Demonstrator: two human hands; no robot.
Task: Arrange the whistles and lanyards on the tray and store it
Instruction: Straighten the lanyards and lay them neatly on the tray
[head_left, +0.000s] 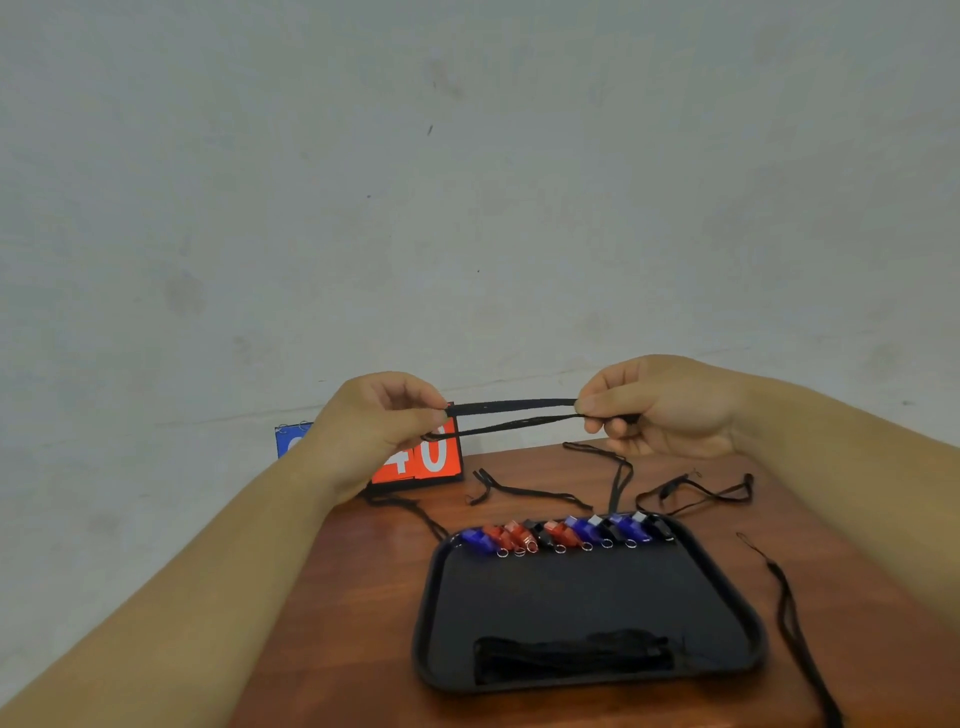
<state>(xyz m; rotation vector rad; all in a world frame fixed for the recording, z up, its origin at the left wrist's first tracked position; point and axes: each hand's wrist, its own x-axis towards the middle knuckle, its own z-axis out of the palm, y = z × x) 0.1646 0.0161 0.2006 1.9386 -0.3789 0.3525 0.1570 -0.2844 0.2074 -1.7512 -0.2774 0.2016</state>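
Left hand and right hand are pinched on one folded black lanyard, stretched above the table. Ten whistles are lined at the tray's twelve o'clock edge; "40" is read on the scoreboard.

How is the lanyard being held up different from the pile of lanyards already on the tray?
The held lanyard is stretched taut in the air between the left hand and right hand; the pile lies bundled at the tray's near edge. The held one is a single cord; the pile holds several. Both are black.
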